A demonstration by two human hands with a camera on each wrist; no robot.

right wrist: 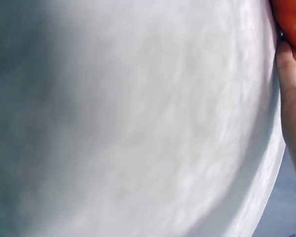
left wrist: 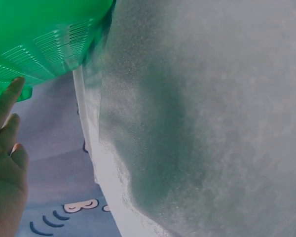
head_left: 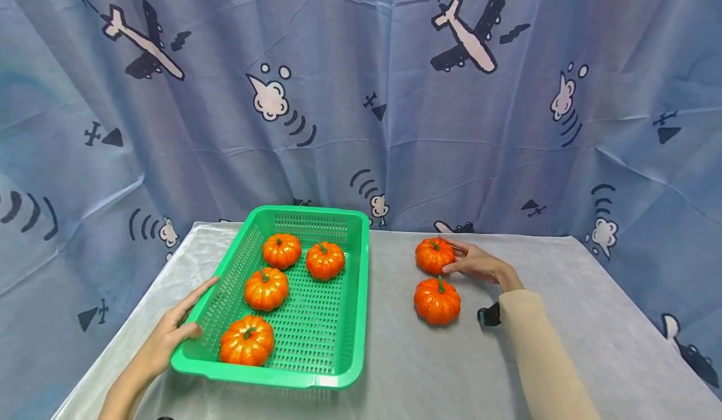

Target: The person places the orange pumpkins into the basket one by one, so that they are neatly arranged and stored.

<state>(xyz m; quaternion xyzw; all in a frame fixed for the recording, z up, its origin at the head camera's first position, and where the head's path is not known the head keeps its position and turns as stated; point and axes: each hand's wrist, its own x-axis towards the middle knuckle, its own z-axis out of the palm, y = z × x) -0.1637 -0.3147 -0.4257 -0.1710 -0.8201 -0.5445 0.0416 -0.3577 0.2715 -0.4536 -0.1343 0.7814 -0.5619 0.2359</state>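
My left hand holds the left rim of a green plastic basket, its thumb over the edge and its fingers along the outer side. The left wrist view shows those fingers fairly straight against the slotted wall. Inside the basket sit several orange pumpkins, apart from one another. My right hand grips the far one of two pumpkins on the table, thumb and fingers at the right side of this pumpkin. The nearer pumpkin stands just in front of it. In the right wrist view the gripped pumpkin is mostly cut off.
A pale cloth covers the table beneath everything. Behind and beside it hangs a blue curtain printed with planes and clouds. A dark band is on the right wrist.
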